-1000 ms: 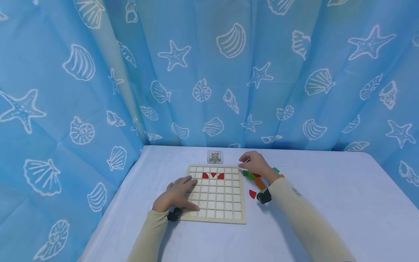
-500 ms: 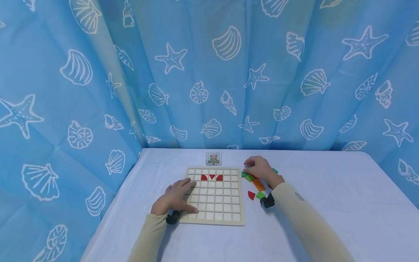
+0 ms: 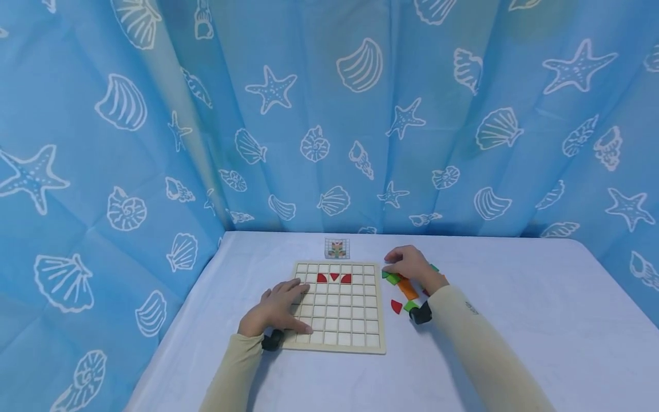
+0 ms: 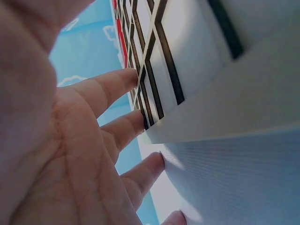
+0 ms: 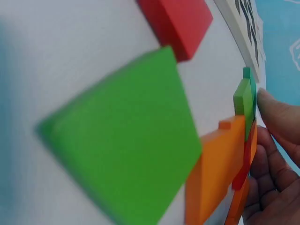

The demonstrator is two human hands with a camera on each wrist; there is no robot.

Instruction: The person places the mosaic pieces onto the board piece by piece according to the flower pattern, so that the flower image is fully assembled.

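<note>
My left hand (image 3: 275, 309) lies spread over the left side of a pale grid board (image 3: 355, 348). In the left wrist view, two fingertips touch the board's edge and grid, and the others rest lower, near the white cloth. Three red pieces sit in one row of the board: a quarter circle (image 3: 321, 278), a triangle (image 3: 334, 276) and another quarter circle. My right hand (image 3: 411, 264) reaches over a heap of coloured pieces right of the board. Thumb and curled fingers are close to a green piece (image 5: 243, 101); I cannot tell whether they hold anything.
A small pattern card (image 3: 337, 248) stands behind the board. Loose by the board's right side are a red quarter circle (image 3: 396, 306) and a green square (image 3: 410, 305). Orange blocks (image 3: 408, 288) lie in the heap. A blue shell-print curtain (image 3: 319, 114) hangs behind the white table.
My right hand has shifted slightly right, from beside the board's top right corner to over the heap, and has stayed there since. The left hand keeps its place on the board.
</note>
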